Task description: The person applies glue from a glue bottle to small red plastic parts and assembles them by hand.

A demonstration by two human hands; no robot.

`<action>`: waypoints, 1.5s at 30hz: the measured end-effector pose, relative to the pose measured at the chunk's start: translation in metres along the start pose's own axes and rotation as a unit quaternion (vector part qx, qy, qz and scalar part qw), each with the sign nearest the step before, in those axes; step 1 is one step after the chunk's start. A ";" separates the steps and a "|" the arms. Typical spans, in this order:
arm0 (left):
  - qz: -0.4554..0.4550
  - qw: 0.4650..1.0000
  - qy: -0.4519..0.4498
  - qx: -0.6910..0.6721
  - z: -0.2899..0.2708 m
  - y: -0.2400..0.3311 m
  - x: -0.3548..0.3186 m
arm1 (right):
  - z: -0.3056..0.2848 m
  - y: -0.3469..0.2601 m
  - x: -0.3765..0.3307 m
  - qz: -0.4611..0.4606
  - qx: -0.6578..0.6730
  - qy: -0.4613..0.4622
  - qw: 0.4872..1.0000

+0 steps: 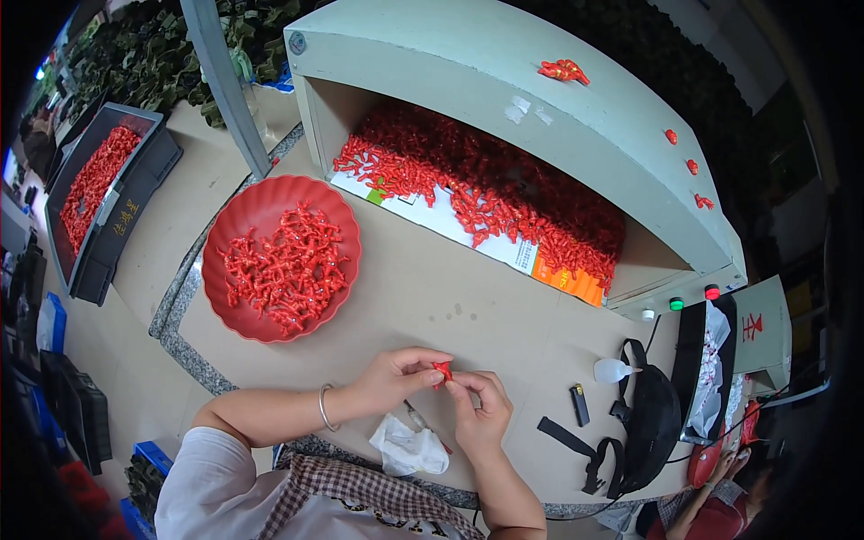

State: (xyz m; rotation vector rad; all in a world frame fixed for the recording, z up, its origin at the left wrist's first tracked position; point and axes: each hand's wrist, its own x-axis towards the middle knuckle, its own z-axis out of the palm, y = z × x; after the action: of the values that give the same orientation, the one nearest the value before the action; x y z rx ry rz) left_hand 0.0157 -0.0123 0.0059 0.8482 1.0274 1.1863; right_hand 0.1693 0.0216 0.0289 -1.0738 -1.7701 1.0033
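Bench: I am looking at a pale tabletop (396, 288) with a speckled edge, below a green-grey cabinet (504, 72) whose open front shows a heap of small red pieces (522, 220).
Red bowl (256, 205): beyond the left forearm, holding more such pieces.
Piece in hand: one small red piece (442, 370), held above the bench between both hands; its finer shape is hidden by fingers.
Left hand (393, 376): thumb and fingers pinch the piece.
Right hand (480, 409): thumb and forefinger pinch its near side.
Between the forearms: a crumpled white cloth (409, 447) beside a slim tool (417, 416).
Slip risk: the piece looks glossy, so a loosened pinch could drop it.
Spill risk: a bump to the cabinet might send loose pieces off its front edge.
Snag risk: a rightward sweep could catch the black bag's (652, 418) straps or topple the white bottle (612, 370).
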 end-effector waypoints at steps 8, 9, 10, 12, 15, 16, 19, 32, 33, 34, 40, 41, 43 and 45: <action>0.027 1.000 0.012 0.002 0.004 -0.001 -0.001 | 0.001 0.000 0.000 -0.016 -0.010 0.008 1.000; 0.038 0.999 0.012 0.010 0.004 -0.001 0.000 | 0.001 0.001 0.000 -0.021 -0.009 0.012 1.000; 0.050 0.998 0.014 0.019 0.004 0.000 -0.001 | 0.001 0.001 0.000 -0.028 -0.006 0.014 1.000; 0.050 0.999 0.016 0.015 0.005 0.002 -0.002 | 0.001 -0.001 0.000 -0.029 -0.005 0.012 1.000; 0.049 0.999 0.018 0.017 0.003 0.002 -0.001 | 0.001 0.000 0.002 -0.032 -0.012 0.012 0.999; 0.048 0.998 0.021 0.024 0.002 0.002 -0.001 | 0.002 0.001 0.002 -0.036 -0.016 0.011 0.999; 0.045 0.998 0.024 0.022 0.001 -0.001 -0.002 | 0.005 0.003 0.001 -0.028 -0.011 0.011 0.999; 0.053 0.997 0.018 0.058 0.001 -0.002 0.000 | 0.007 0.007 -0.004 -0.005 0.005 0.019 1.000; 0.049 0.996 0.014 0.075 0.001 -0.002 0.000 | 0.007 0.005 -0.004 0.000 0.005 0.021 1.000; 0.050 0.996 0.019 0.076 0.001 -0.002 0.000 | 0.008 0.005 -0.004 0.005 0.005 0.023 1.000; 0.055 0.997 0.017 0.049 0.001 -0.006 0.002 | 0.009 0.010 -0.003 0.012 0.022 0.022 0.999; 0.051 0.997 0.018 0.049 0.002 -0.005 0.002 | 0.008 0.009 -0.003 0.011 0.021 0.025 0.999; 0.049 0.997 0.011 0.050 0.003 -0.004 0.003 | 0.007 0.009 -0.004 0.010 0.016 0.029 0.999; 0.037 0.998 0.021 0.043 0.003 -0.005 0.002 | 0.008 0.010 -0.003 0.001 0.011 0.031 0.999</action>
State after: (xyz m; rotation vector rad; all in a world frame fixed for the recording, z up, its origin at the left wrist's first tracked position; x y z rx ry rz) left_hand 0.0206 -0.0112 0.0016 0.9403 1.0960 1.2342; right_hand 0.1658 0.0199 0.0163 -1.0821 -1.7049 0.9765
